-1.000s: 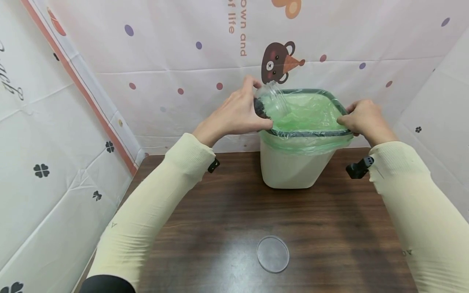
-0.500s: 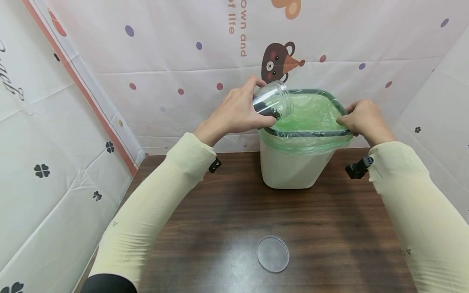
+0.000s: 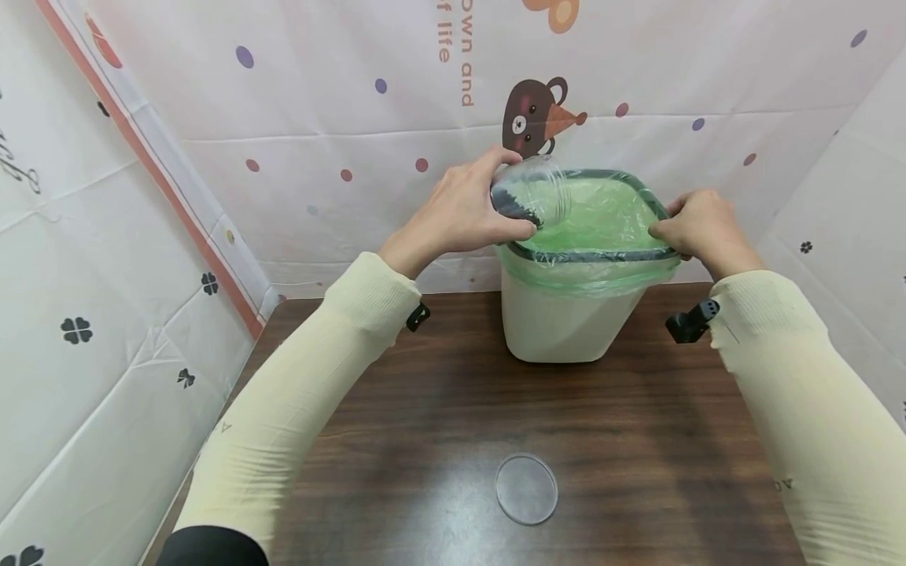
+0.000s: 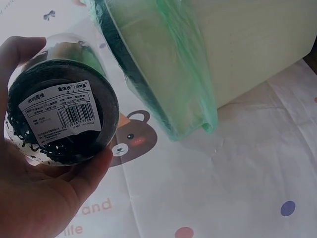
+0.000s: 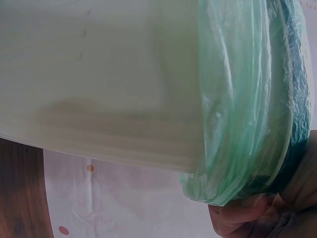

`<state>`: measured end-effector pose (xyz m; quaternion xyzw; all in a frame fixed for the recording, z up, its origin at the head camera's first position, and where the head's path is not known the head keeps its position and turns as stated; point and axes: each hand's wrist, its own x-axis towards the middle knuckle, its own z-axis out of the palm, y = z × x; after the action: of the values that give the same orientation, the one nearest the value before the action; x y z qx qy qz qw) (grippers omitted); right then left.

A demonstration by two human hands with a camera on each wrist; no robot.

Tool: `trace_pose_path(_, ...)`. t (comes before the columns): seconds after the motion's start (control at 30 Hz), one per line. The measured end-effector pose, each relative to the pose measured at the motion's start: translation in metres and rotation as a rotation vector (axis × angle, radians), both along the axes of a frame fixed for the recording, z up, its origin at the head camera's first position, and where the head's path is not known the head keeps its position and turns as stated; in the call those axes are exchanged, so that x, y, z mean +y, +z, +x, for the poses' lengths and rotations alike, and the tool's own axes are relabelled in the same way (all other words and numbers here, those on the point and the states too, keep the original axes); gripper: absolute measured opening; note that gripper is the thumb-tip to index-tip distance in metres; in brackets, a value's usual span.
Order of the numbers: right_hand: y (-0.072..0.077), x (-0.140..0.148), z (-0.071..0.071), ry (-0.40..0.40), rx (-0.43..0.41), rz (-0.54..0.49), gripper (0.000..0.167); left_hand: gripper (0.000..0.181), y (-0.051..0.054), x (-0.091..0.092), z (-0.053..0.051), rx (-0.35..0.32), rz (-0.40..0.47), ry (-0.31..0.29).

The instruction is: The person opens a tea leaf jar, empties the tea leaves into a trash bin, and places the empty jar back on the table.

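My left hand (image 3: 460, 208) grips a clear plastic jar (image 3: 531, 192), thumb below and fingers above. The jar lies tilted on its side, its threaded mouth over the left rim of a cream trash bin (image 3: 566, 322). Dark loose bits (image 3: 511, 206) lie along its lower side. In the left wrist view its base faces the camera, with a white barcode label (image 4: 62, 114). My right hand (image 3: 701, 228) pinches the bin's right rim through a green bag (image 3: 602, 208) that lines the bin and folds over its edge. The right fingertips are partly hidden under the rim.
A round clear lid (image 3: 527, 489) lies flat on the dark wooden table (image 3: 396, 440), in front of the bin. A printed white cloth (image 3: 318, 102) hangs close behind the bin, and more cloth stands at both sides.
The left hand has shifted slightly right with the jar, and the jar's tilt has changed. Its dark bits now spread further along the lower side. The right hand keeps its place on the rim.
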<state>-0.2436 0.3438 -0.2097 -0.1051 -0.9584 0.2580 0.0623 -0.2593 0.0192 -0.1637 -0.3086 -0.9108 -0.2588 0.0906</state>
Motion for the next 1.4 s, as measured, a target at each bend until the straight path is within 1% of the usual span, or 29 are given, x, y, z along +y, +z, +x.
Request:
trace_pose_path(0.23, 0.0002, -0.0011, -0.0008, -0.003, 0.003, -0.007, 0.045, 0.081, -0.0003, 0.0013, -0.0023, 0.021, -0.009, -0.002)
trace_pose_path(0.53, 0.0003, -0.0013, -0.0003, -0.001, 0.008, -0.009, 0.044, 0.082, 0.0009, 0.0041, -0.0023, 0.011, -0.053, -0.008)
trace_pose_path(0.73, -0.0002, -0.0019, -0.0005, -0.005, 0.017, -0.021, 0.041, 0.082, 0.0014, 0.0053, -0.0025, -0.004, -0.059, 0.000)
trace_pose_path(0.87, 0.0000, -0.0020, -0.0005, -0.005, 0.018, -0.026, 0.040, 0.082, 0.0026, 0.0064, -0.0025, -0.026, -0.060, 0.014)
trace_pose_path(1.1, -0.0006, -0.0012, -0.0012, -0.011, 0.006, -0.032, 0.042, 0.079, 0.0031, 0.0072, -0.0014, -0.054, -0.028, 0.021)
trace_pose_path(1.4, -0.0003, -0.0012, -0.0016, -0.020, -0.002, -0.038, 0.042, 0.077, 0.0035, 0.0087, -0.0012, -0.041, -0.022, 0.009)
